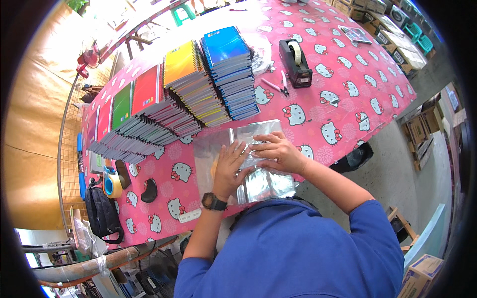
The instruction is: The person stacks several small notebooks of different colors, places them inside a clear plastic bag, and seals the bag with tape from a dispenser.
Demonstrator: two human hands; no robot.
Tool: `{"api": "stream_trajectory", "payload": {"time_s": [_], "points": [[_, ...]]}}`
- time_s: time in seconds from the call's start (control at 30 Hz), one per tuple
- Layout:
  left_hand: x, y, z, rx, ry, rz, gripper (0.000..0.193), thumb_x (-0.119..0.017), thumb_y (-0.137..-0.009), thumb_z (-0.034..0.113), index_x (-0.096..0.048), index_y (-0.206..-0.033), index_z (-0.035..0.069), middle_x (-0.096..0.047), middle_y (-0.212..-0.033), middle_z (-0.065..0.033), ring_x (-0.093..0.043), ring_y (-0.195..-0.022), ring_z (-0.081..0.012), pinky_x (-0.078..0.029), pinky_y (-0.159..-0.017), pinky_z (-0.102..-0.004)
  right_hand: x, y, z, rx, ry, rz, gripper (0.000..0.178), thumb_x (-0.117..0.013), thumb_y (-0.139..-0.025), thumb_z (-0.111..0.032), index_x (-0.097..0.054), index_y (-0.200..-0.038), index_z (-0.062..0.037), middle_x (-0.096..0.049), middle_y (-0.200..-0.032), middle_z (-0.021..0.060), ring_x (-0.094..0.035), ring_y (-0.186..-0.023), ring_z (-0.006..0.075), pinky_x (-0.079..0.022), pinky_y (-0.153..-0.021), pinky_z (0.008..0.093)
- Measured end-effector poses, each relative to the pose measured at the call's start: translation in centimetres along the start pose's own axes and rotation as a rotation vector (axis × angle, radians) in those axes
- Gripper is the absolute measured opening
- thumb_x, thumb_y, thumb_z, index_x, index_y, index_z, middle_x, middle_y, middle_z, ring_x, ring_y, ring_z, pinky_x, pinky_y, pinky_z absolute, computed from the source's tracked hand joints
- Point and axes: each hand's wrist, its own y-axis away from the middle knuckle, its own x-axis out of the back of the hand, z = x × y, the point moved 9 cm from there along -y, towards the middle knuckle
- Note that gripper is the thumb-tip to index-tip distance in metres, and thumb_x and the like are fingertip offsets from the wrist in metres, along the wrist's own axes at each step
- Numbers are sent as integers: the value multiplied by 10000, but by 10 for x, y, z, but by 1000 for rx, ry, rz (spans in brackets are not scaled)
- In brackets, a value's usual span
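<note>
Clear plastic sleeves lie in a shiny pile at the table's near edge, in front of me. My left hand rests on the pile's left part with its fingers stretched out. From the right, my right hand lies over the plastic, fingers extended and slightly bent, its tips close to the left hand's. I see nothing gripped in either hand. Beyond them stand tall stacks of spiral notebooks, with blue, yellow, red and green covers on top.
A black tape dispenser and pink-handled cutters sit right of the stacks. Left on the pink patterned tablecloth are a tape roll, a black computer mouse and a black bag. Cardboard boxes stand at the right.
</note>
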Motion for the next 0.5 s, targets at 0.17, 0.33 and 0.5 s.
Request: {"api": "stream_trajectory", "payload": {"time_s": [0.17,0.33,0.5], "points": [[4,12,-5,68,210,204,260,-666,-765,129,-645,-1016,65,-612,-1127,-78,-511,-1146,-256,-270,-1033,-449,-4,0,-3,-33,-5,141,211,-681,-724,-241,-657,-885,-106,-619,-1056,-7,-509,-1092,200,-359,-875,400],[5,14,-16,169,376,300,192,-648,-794,129,-665,-970,54,-654,-1021,-90,-577,-1049,-234,-278,-1032,-439,4,-10,1,-136,-141,175,198,-729,-664,-210,-611,-750,-76,-579,-864,23,-521,-909,235,-386,-810,359],[7,14,-31,361,483,398,328,-682,-747,67,-613,-1066,40,-625,-1022,-130,-622,-901,-210,-422,-897,-378,3,-26,8,-226,-97,111,285,-760,-623,-236,-620,-791,-53,-588,-849,67,-531,-885,259,-408,-786,366]]}}
